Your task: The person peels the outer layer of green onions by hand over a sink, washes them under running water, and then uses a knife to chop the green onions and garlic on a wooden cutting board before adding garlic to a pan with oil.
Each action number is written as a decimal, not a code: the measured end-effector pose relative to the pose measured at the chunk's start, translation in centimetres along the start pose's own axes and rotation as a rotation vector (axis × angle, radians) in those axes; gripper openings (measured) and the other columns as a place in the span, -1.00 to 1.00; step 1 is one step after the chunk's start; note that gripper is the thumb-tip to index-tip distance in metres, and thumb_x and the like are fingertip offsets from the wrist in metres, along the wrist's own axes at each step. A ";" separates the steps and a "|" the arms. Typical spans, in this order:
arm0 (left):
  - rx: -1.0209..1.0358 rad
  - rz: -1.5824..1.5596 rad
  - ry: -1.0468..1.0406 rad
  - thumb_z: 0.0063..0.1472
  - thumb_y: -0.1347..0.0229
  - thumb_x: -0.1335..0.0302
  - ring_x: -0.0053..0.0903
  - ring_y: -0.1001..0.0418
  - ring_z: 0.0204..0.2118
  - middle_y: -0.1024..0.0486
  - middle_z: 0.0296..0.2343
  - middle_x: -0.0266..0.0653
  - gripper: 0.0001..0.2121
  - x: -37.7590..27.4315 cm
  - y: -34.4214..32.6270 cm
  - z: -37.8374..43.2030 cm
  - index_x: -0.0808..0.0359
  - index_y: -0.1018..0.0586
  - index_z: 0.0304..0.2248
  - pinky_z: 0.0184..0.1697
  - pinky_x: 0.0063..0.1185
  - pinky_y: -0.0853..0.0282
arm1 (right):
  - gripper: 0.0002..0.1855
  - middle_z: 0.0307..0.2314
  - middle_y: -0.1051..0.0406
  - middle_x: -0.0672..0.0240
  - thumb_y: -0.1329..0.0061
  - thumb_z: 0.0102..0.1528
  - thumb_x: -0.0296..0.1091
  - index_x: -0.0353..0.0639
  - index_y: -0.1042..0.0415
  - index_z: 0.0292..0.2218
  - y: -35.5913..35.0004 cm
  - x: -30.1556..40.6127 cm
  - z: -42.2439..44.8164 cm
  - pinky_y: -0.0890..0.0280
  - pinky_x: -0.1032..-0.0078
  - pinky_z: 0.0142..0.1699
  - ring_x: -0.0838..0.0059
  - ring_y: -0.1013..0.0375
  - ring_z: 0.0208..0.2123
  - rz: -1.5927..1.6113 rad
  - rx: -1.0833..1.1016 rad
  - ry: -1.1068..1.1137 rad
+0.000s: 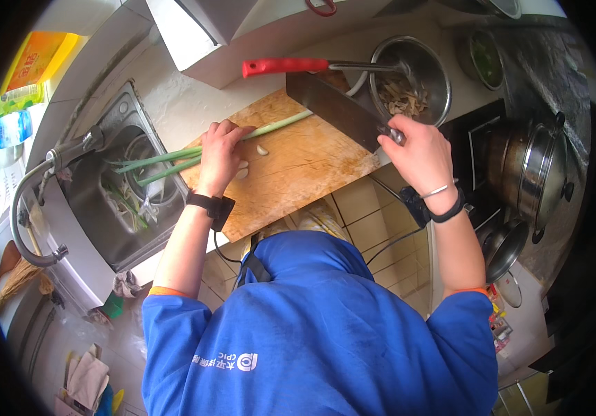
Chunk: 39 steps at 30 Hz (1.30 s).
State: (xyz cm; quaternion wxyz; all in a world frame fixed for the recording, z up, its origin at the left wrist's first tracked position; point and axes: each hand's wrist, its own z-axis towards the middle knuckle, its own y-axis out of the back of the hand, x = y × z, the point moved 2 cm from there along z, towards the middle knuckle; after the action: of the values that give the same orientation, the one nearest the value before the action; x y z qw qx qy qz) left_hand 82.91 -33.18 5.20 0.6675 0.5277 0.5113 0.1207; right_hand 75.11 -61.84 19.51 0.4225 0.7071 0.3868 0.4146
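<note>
My left hand (pixel 221 151) presses a green onion (pixel 280 124) against the wooden cutting board (pixel 303 171), and its green leaves stretch left over the sink. In my right hand (pixel 420 151) is the handle of a wide cleaver (pixel 334 112). The dark blade slants across the board's far right corner, beside the onion's white end; whether it touches the onion I cannot tell. One garlic clove (pixel 262 150) lies right of my left fingers, and more pale cloves (pixel 242 171) sit just below them.
A steel bowl (pixel 446 99) with sliced pale food stands beyond the cleaver, a red-handled utensil (pixel 285 66) resting across it. At left is the sink (pixel 90 208) with its curved faucet (pixel 17 208) and onion scraps. A lidded steel pot (pixel 537 166) stands on the stove at right.
</note>
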 end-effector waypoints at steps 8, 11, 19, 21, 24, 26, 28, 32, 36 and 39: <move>-0.077 -0.029 -0.032 -0.11 -0.04 0.62 -0.30 -0.28 -0.20 -0.39 -0.33 -0.25 -0.65 -0.5 -0.9 0.2 0.21 -0.52 -0.23 -0.14 -0.41 -0.19 | -0.91 -0.63 -0.34 0.42 -0.02 -0.12 -0.36 -0.02 -0.44 -0.46 -4.8 -1.2 -4.7 -0.29 0.49 -0.47 0.40 -0.39 -0.57 -0.008 -0.287 0.230; -0.077 -0.095 -0.078 -0.09 -0.05 0.58 -0.27 -0.28 -0.18 -0.38 -0.28 -0.23 -0.65 -1.8 -1.5 0.8 0.22 -0.50 -0.21 -0.13 -0.42 -0.19 | -0.90 -0.61 -0.33 0.44 -0.01 -0.12 -0.36 -0.01 -0.44 -0.45 -6.8 -1.5 -5.0 -0.30 0.50 -0.44 0.44 -0.40 -0.53 -0.001 -0.291 0.222; -0.058 -0.109 -0.097 -0.17 -0.01 0.66 -0.24 -0.29 -0.25 -0.39 -0.34 -0.24 -0.65 -2.8 -3.3 2.2 0.26 -0.51 -0.29 -0.20 -0.42 -0.23 | -0.88 -0.60 -0.32 0.41 0.02 -0.07 -0.34 -0.02 -0.42 -0.40 -7.8 -1.5 -4.5 -0.31 0.48 -0.46 0.41 -0.41 -0.52 -0.082 -0.243 0.280; -0.056 -0.151 -0.101 -0.20 0.00 0.68 -0.24 -0.30 -0.25 -0.40 -0.35 -0.23 -0.65 -2.9 -3.2 2.5 0.26 -0.51 -0.30 -0.21 -0.42 -0.24 | -0.88 -0.61 -0.33 0.38 0.06 -0.04 -0.33 -0.03 -0.39 -0.38 -8.8 -1.3 -4.0 -0.32 0.45 -0.50 0.37 -0.42 -0.53 -0.063 -0.172 0.253; -0.062 -0.184 -0.125 -0.22 0.02 0.70 -0.23 -0.31 -0.27 -0.42 -0.36 -0.22 -0.65 -3.3 -3.1 2.9 0.27 -0.52 -0.33 -0.21 -0.42 -0.25 | -0.88 -0.59 -0.35 0.35 0.07 -0.02 -0.30 -0.02 -0.37 -0.37 -11.4 -1.3 -2.7 -0.32 0.42 -0.50 0.33 -0.42 -0.53 -0.016 -0.121 0.230; -0.070 -0.177 -0.146 -0.22 0.02 0.71 -0.23 -0.32 -0.27 -0.42 -0.37 -0.22 -0.65 -3.4 -3.0 3.0 0.27 -0.52 -0.34 -0.21 -0.42 -0.26 | -0.85 -0.58 -0.36 0.36 0.06 -0.02 -0.29 -0.02 -0.40 -0.34 -11.9 -1.7 -2.4 -0.32 0.41 -0.48 0.32 -0.42 -0.52 0.009 -0.130 0.230; 0.009 -0.156 -0.146 -0.20 0.02 0.69 -0.24 -0.33 -0.28 -0.43 -0.38 -0.23 -0.67 -3.3 -2.9 2.4 0.28 -0.52 -0.34 -0.21 -0.43 -0.26 | -0.86 -0.59 -0.36 0.38 0.04 -0.03 -0.30 -0.02 -0.42 -0.35 -11.8 -1.7 -2.5 -0.31 0.44 -0.50 0.34 -0.42 -0.53 0.101 -0.217 0.258; 0.137 -0.176 -0.303 -0.11 0.02 0.62 -0.32 -0.34 -0.28 -0.43 -0.38 -0.28 -0.74 -3.4 -3.1 1.2 0.26 -0.52 -0.35 -0.20 -0.46 -0.24 | -0.88 -0.61 -0.37 0.39 0.01 -0.05 -0.35 -0.03 -0.44 -0.38 -10.4 -1.8 -4.5 -0.30 0.51 -0.51 0.36 -0.41 -0.57 0.180 -0.311 0.214; 0.045 -0.079 -0.297 -0.06 0.03 0.55 -0.41 -0.34 -0.25 -0.44 -0.35 -0.36 -0.76 -4.7 -3.0 0.4 0.20 -0.52 -0.33 -0.17 -0.49 -0.22 | -0.85 -0.61 -0.36 0.43 0.02 -0.08 -0.35 -0.01 -0.44 -0.37 -8.9 -2.3 -6.5 -0.32 0.49 -0.51 0.42 -0.42 -0.56 0.120 -0.284 0.186; 0.017 -0.001 -0.283 -0.05 0.05 0.54 -0.41 -0.34 -0.25 -0.43 -0.35 -0.37 -0.75 -5.1 -3.3 -0.3 0.19 -0.52 -0.31 -0.17 -0.49 -0.22 | -0.83 -0.62 -0.34 0.38 0.01 -0.09 -0.39 -0.08 -0.44 -0.36 -8.5 -2.5 -7.4 -0.30 0.48 -0.50 0.36 -0.40 -0.56 0.127 -0.211 0.206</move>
State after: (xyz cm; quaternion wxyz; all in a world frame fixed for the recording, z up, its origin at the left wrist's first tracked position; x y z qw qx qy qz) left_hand 79.16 -37.93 5.34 0.7286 0.5447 0.4133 0.0404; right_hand 65.75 -59.11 13.25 0.4252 0.6356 0.3369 0.5493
